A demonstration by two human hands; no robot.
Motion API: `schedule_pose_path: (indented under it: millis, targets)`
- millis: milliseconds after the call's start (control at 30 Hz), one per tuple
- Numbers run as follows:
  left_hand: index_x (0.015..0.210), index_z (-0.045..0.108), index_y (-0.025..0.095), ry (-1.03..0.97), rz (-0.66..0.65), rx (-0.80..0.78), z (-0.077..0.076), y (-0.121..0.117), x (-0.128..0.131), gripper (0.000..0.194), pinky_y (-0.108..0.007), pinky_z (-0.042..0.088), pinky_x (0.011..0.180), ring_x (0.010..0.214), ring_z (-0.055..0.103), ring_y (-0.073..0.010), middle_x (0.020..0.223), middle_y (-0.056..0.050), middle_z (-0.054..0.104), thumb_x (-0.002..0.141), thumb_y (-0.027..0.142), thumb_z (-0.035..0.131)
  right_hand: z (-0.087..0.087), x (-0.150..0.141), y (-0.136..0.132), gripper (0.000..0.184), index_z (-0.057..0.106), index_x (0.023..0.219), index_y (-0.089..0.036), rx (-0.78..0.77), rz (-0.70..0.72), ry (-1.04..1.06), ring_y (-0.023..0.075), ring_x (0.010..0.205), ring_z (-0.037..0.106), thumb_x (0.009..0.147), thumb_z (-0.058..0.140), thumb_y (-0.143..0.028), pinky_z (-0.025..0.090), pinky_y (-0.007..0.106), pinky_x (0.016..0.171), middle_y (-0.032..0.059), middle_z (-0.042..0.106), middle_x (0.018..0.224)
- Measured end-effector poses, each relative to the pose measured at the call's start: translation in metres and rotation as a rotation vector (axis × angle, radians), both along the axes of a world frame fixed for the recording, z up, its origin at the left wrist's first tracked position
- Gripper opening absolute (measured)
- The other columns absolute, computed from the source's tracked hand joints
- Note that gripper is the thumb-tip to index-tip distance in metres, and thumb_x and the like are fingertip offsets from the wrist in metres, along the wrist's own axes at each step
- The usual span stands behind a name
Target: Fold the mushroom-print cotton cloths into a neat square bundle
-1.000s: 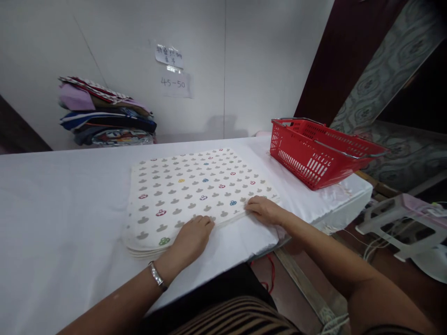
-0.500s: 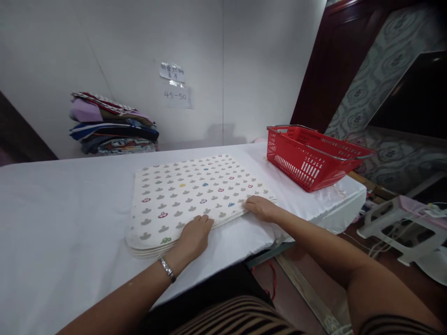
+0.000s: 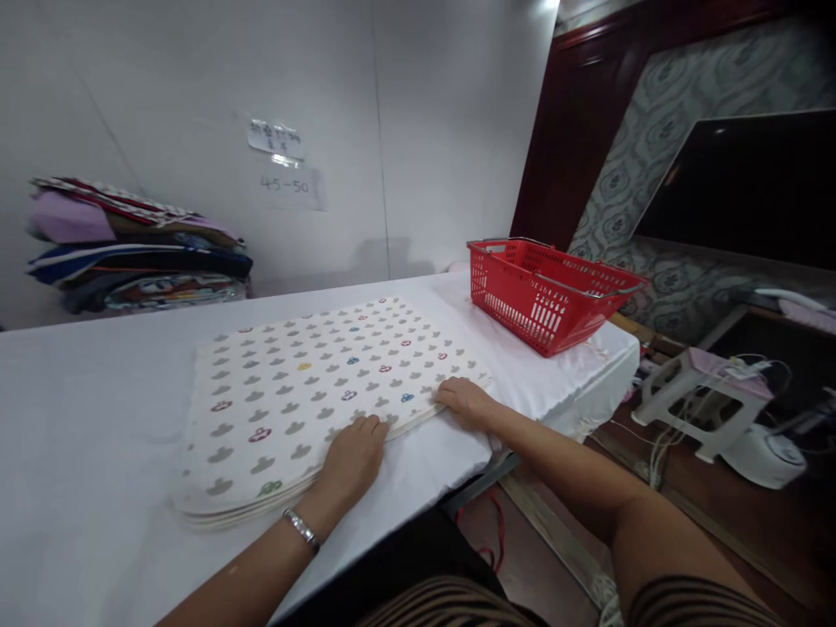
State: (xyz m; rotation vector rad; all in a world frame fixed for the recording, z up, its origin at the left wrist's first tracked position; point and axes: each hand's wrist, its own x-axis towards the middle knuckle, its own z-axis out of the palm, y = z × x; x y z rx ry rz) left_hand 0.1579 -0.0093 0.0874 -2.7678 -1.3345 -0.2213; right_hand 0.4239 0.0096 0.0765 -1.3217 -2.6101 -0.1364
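Since the earlier frame, the view is swinging right. The left hand (image 3: pixel 356 457) and right hand (image 3: pixel 468 403) are resting bent fingers on the patterned cloth's (image 3: pixel 326 374) near edge; whether they are gripping, I cannot tell. It is lying left of the red basket (image 3: pixel 569 329).

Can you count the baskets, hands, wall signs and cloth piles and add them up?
Red basket: 1
Left hand and right hand: 2
Upper sign and lower sign: 2
Printed cloth pile and colourful cloth pile: 2
Total: 7
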Motion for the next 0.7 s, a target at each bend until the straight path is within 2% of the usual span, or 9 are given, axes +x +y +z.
schedule_pose_path:
  millis: [133, 300, 400, 500, 600, 700]
  targets:
    - [0.099, 0.057, 0.019, -0.094, 0.043, -0.115, 0.002, 0.004, -0.004, 0.025, -0.031, 0.041, 0.081, 0.095, 0.053, -0.0187, 0.100, -0.005, 0.058, 0.079, 0.011, 0.044, -0.005, 0.013, -0.001, 0.028, 0.059, 0.101, -0.016, 0.066, -0.092, -0.012, 0.0185, 0.091, 0.050, 0.081, 0.043, -0.006, 0.036, 0.029, 0.079, 0.0073, 0.060, 0.098]
    - [0.100, 0.058, 0.020, -0.120, 0.070, -0.182, 0.007, 0.007, -0.006, 0.027, -0.031, 0.041, 0.081, 0.095, 0.054, -0.0188, 0.102, -0.004, 0.059, 0.078, 0.014, 0.043, -0.005, 0.031, -0.003, 0.029, 0.058, 0.109, -0.015, 0.085, -0.117, 0.034, 0.0207, 0.095, 0.052, 0.084, 0.044, -0.009, 0.038, 0.034, 0.084, 0.0110, 0.061, 0.104]
    - [0.100, 0.058, 0.020, -0.140, 0.082, -0.216, 0.008, 0.008, -0.006, 0.028, -0.032, 0.042, 0.079, 0.095, 0.055, -0.0192, 0.102, -0.004, 0.060, 0.078, 0.016, 0.041, 0.001, 0.050, -0.008, 0.041, 0.057, 0.113, -0.016, 0.061, -0.191, 0.245, 0.0222, 0.105, 0.051, 0.075, 0.048, -0.004, 0.037, 0.039, 0.092, 0.0113, 0.060, 0.113]
    - [0.100, 0.058, 0.019, -0.142, 0.051, -0.206, 0.006, 0.009, -0.007, 0.028, -0.033, 0.043, 0.079, 0.095, 0.055, -0.0210, 0.101, -0.005, 0.060, 0.078, 0.017, 0.040, 0.007, 0.071, -0.012, 0.043, 0.061, 0.104, -0.018, -0.108, -0.504, 0.641, 0.0200, 0.108, 0.052, 0.067, 0.049, -0.001, 0.041, 0.034, 0.093, 0.0071, 0.060, 0.114]
    - [0.100, 0.058, 0.018, -0.133, 0.028, -0.185, 0.004, 0.010, -0.006, 0.029, -0.034, 0.043, 0.078, 0.096, 0.054, -0.0221, 0.101, -0.006, 0.060, 0.077, 0.015, 0.039, 0.012, 0.085, -0.008, 0.027, 0.063, 0.091, -0.016, -0.302, -0.808, 0.865, 0.0158, 0.081, 0.062, 0.071, 0.048, -0.005, 0.050, 0.026, 0.069, 0.0056, 0.067, 0.090]
    - [0.098, 0.058, 0.018, -0.129, 0.029, -0.178, 0.004, 0.009, -0.005, 0.029, -0.034, 0.043, 0.078, 0.095, 0.054, -0.0221, 0.100, -0.006, 0.060, 0.077, 0.014, 0.039, 0.016, 0.088, 0.001, 0.010, 0.062, 0.072, -0.013, -0.484, -0.898, 0.872, 0.0108, 0.048, 0.057, 0.073, 0.053, -0.009, 0.046, 0.020, 0.046, 0.0021, 0.063, 0.060]
